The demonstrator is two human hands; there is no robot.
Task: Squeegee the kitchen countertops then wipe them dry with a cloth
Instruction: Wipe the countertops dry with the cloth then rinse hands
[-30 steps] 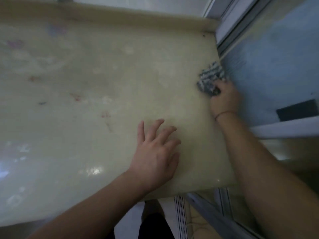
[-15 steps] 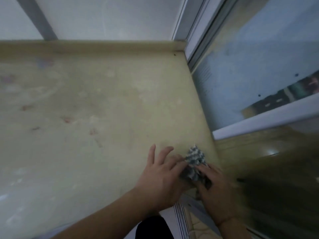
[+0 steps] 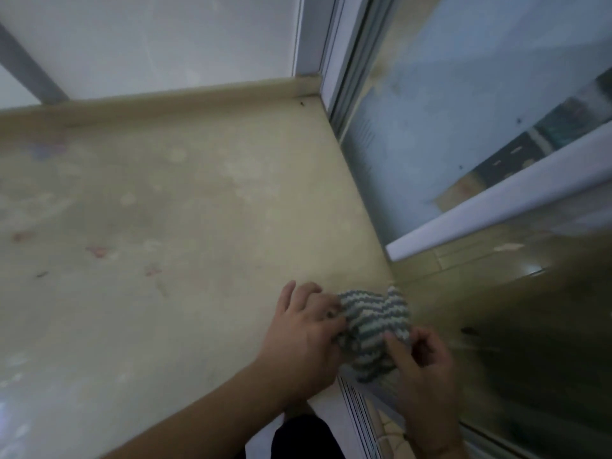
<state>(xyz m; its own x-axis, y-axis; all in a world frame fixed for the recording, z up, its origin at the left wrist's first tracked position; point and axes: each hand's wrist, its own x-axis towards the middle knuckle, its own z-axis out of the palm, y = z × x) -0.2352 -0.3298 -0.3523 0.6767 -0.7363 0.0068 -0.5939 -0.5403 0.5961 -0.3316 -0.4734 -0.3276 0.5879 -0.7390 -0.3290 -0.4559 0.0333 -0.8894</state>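
While both hands' fingers pinch it, cloth sits bunched between left hand and right hand.

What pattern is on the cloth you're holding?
The cloth has wavy grey-blue and white stripes, seen in the head view.

Dim, flat, greenish light over my countertop, soft daylight from the glass panel on my right, faint glare at lower left, everything soft and grainy — wide-angle bending at the edges, smeared blur lower right.
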